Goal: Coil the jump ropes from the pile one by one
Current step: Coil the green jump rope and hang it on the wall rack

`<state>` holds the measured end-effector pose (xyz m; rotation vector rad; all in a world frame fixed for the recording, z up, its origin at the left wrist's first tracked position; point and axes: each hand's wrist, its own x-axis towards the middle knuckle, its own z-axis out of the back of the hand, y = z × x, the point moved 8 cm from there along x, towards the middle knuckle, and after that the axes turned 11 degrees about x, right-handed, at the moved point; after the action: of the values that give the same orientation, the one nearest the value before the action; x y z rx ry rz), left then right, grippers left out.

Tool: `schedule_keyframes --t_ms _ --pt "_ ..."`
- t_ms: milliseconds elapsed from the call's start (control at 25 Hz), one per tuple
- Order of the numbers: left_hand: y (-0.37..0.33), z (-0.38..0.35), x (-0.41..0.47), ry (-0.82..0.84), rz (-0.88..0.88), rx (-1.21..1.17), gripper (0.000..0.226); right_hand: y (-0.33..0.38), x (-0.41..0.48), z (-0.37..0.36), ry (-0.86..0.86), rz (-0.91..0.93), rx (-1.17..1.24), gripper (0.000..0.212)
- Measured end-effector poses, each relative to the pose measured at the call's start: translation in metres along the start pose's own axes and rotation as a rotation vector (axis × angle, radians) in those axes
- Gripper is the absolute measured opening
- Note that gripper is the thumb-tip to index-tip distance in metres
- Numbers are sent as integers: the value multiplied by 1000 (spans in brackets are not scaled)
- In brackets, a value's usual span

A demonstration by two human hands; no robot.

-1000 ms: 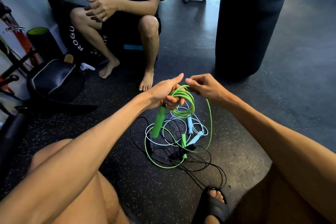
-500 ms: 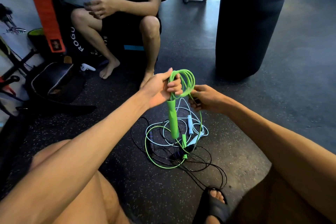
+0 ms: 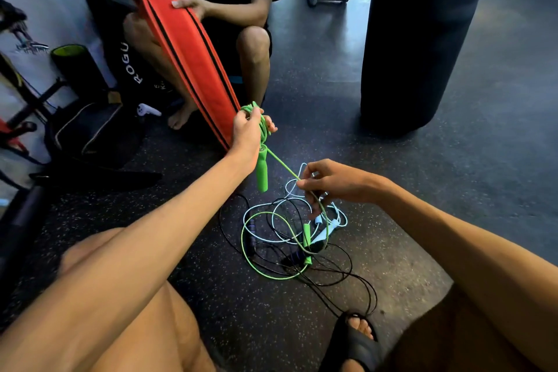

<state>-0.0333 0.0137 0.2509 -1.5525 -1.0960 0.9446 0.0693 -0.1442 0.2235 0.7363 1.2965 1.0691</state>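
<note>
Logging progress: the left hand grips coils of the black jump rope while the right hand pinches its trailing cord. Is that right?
The head view shows a green rope, not black. The left hand grips the green coils while the right hand pinches its trailing cord.

The cord of the green jump rope (image 3: pixel 283 165) looks like smooth, glossy plastic, its handle (image 3: pixel 262 174) matt. Beneath the pile (image 3: pixel 306 235) the floor (image 3: pixel 453 190) is matt, grainy speckled rubber; beyond the pile, the punching bag (image 3: pixel 416 39) has a smooth, faintly shiny skin.
</note>
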Motion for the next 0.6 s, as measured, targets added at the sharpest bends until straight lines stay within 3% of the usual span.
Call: schedule_keyframes --t_ms 160,280,440,600 --pt "1 -1 1 40 -174 445 21 43 -7 8 -136 302 -240 18" --pt "5 -16 -10 181 -200 552 24 68 -17 23 -294 498 -402 23" --pt "19 -41 -36 467 -69 631 26 80 -27 41 -493 589 -479 23" --pt "30 -64 -67 781 154 475 35 79 -27 64 -605 582 -354 19"
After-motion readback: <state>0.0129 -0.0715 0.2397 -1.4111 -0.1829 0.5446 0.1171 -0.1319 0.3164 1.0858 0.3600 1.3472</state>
